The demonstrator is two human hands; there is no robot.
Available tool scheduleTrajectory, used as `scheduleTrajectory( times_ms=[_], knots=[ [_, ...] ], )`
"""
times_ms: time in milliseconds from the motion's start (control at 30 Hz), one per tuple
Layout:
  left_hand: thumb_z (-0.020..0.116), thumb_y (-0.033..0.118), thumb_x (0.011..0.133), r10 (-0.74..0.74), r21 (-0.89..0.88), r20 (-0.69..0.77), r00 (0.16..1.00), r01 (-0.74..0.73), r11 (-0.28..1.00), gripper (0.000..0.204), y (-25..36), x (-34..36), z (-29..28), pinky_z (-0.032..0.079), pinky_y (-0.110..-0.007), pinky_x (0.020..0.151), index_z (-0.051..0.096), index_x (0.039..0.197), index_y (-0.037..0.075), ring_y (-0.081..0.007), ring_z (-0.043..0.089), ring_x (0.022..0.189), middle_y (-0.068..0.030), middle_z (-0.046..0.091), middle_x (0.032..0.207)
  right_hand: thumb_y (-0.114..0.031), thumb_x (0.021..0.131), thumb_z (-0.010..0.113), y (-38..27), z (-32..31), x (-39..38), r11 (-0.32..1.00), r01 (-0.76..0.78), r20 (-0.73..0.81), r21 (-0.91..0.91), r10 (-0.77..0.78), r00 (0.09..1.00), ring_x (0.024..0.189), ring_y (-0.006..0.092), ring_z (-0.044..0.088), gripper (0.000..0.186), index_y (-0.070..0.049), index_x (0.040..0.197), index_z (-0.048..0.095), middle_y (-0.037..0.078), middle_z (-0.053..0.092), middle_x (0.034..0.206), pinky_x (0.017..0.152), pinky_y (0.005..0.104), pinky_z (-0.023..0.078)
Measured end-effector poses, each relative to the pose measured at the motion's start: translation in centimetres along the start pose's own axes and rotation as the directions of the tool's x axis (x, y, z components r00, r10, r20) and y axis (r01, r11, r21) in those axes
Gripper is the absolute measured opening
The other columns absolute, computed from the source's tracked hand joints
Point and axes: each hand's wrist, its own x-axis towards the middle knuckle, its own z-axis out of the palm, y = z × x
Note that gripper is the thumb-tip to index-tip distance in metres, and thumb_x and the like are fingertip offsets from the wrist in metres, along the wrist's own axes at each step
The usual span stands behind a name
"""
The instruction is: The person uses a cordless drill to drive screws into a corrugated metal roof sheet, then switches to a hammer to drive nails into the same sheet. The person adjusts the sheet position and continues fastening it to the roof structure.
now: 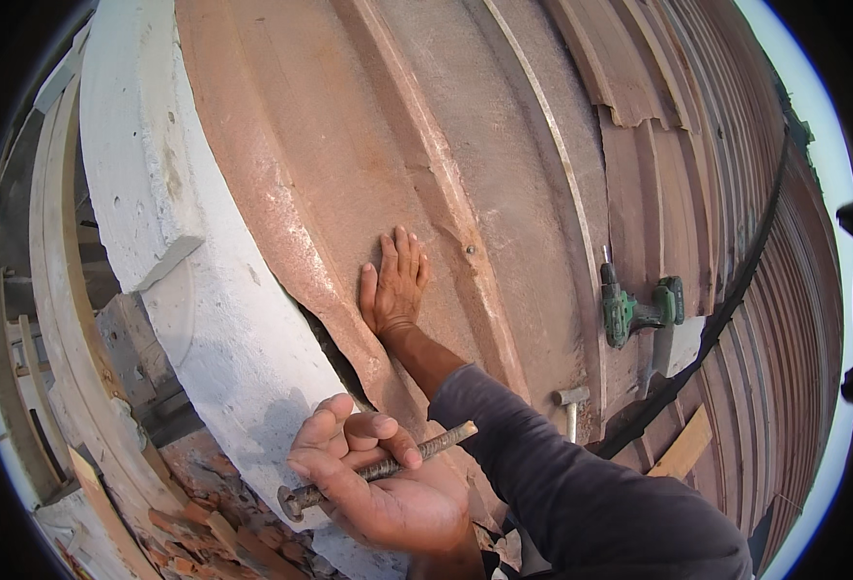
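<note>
My left hand (388, 483) is turned palm up at the bottom, its fingers curled around a rusty steel rod (383, 469). The rod has a flared, mushroomed head at its left end and a paler tip pointing up to the right. Higher up, my right hand (399, 285) lies flat with fingers stretched on a reddish-brown ribbed metal sheet (339, 164), holding nothing. Just left of it, the sheet's edge is bent and lifts from the white wall top (233, 329), leaving a dark gap. A screw head (470, 249) sits on a rib to the right.
A green cordless drill (629, 314) lies on the sheets to the right, with a hammer (571, 401) below it. Farther right are a wooden board (682, 443) and a dark seam between roof sections. Broken bricks (223, 541) and beams lie beyond the wall at left.
</note>
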Motion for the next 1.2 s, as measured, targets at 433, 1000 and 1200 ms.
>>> scheduleTrajectory(
  times_ms=[433,1000,1200],
  knots=[
    [0.041,0.044,0.111,0.251,0.006,0.085,0.964,-0.253,0.968,0.051,-1.2,-0.2,0.0,0.036,-0.018,0.055,0.065,0.119,0.0,-0.0092,0.065,0.089,-0.0121,0.07,0.116,-0.034,0.102,0.05,2.8,-0.9,-3.3,0.983,0.124,0.048,0.133,-0.132,0.99,0.159,0.0407,0.017,0.059,-0.003,0.153,0.044,0.023,0.029,0.167,0.13,0.0555,0.008],
    [0.052,-0.002,0.098,0.503,-0.052,0.311,0.806,-0.514,0.856,0.017,-2.7,6.5,-1.0,0.041,-0.021,0.061,0.065,0.107,-0.007,-0.0179,0.063,0.097,-0.0182,0.07,0.114,-0.042,0.101,0.05,22.0,-6.4,-40.0,0.903,-0.4,0.003,-0.157,0.406,0.914,0.16,0.0374,0.015,0.072,-0.011,0.163,0.031,0.017,0.023,0.171,0.128,0.0562,0.004],
    [0.062,0.001,0.094,0.371,-0.126,0.46,0.806,-0.355,0.926,0.013,-2.2,10.6,-0.1,0.038,-0.023,0.062,0.065,0.104,-0.007,-0.0153,0.057,0.082,-0.0166,0.069,0.107,-0.041,0.1,0.056,21.8,-8.7,-39.7,0.908,-0.417,0.047,-0.037,0.419,0.907,0.157,0.0427,0.02,0.071,-0.009,0.16,0.036,0.021,0.026,0.169,0.128,0.0567,0.01]
  ],
)
